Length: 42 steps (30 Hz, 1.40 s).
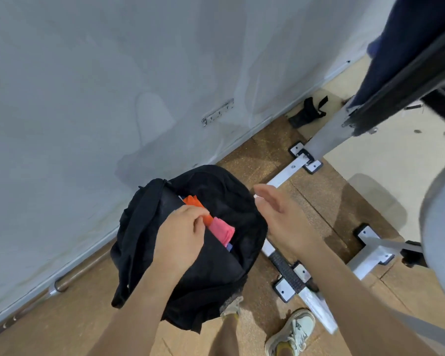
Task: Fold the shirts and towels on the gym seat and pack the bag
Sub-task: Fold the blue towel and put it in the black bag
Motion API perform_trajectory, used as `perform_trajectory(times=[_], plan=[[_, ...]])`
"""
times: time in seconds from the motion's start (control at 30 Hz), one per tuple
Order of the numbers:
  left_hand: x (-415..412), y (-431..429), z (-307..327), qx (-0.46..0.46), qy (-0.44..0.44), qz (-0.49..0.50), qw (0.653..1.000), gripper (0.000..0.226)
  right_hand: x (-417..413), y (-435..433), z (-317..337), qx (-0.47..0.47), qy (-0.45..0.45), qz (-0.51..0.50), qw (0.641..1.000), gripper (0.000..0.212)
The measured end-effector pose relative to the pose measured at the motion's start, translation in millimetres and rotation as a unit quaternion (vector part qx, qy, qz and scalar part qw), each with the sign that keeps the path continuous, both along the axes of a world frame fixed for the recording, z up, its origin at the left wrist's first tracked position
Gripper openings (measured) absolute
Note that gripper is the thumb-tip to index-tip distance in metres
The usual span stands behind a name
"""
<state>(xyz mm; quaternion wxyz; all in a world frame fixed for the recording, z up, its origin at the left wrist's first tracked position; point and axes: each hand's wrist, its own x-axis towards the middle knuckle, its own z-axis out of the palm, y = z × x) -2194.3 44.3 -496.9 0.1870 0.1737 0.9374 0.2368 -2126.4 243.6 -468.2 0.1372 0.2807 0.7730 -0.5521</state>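
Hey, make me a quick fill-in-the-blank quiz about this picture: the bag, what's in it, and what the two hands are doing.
1. The bag is ____ in colour.
2. The orange cloth and the pink cloth both sit inside the ____.
3. The left hand grips the bag at its opening, while the right hand, fingers straight, holds ____.

Missing words: black; bag; nothing.

Folded cloths inside bag, bench frame right, wall behind
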Motion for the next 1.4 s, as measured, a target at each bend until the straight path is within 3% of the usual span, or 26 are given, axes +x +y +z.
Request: perform_trajectory(times=[0.1, 0.27, 0.47, 0.7, 0.8, 0.9, 1.1, 1.17, 1.3, 1.4], plan=[[3.7, 12.2, 60.2, 0.082, -0.031, 0.123, 0.988, 0.023, 16.9, 13.0, 62.3, 0.032, 0.069, -0.031, 0.997, 0.038], [42.1, 33.9, 153.9, 0.206, -0.037, 0.151, 0.966, 0.028, 59.4, 29.4, 153.3, 0.052, 0.155, -0.058, 0.985, 0.04], [107.9, 66.8, 237.9, 0.237, 0.002, 0.093, 0.967, 0.038, 128.1, 64.0, 242.4, 0.083, 0.254, -0.105, 0.958, 0.039], [150.6, 142.9, 318.5, 0.228, 0.184, -0.083, 0.953, 0.038, 200.5, 144.9, 311.0, 0.155, 0.316, -0.122, 0.928, 0.055], [149.3, 178.3, 337.9, 0.179, 0.26, -0.162, 0.935, 0.03, 208.0, 189.7, 312.2, 0.113, 0.297, -0.193, 0.928, 0.054], [137.1, 210.0, 353.6, 0.115, 0.311, -0.224, 0.916, 0.027, 204.4, 231.6, 295.7, -0.014, 0.195, -0.324, 0.926, 0.054], [95.6, 262.0, 357.5, 0.016, 0.356, -0.268, 0.895, 0.031, 183.7, 251.8, 254.8, -0.133, 0.06, -0.369, 0.918, 0.03], [79.0, 275.9, 354.9, -0.008, 0.361, -0.262, 0.895, 0.036, 172.7, 252.2, 248.6, -0.164, 0.056, -0.394, 0.903, 0.017], [47.7, 292.6, 344.0, -0.029, 0.381, -0.251, 0.889, 0.045, 157.0, 264.1, 232.6, -0.144, 0.111, -0.503, 0.845, 0.025], [32.9, 297.3, 335.7, -0.016, 0.399, -0.238, 0.885, 0.023, 151.2, 275.2, 242.1, -0.175, 0.15, -0.53, 0.816, 0.008]])
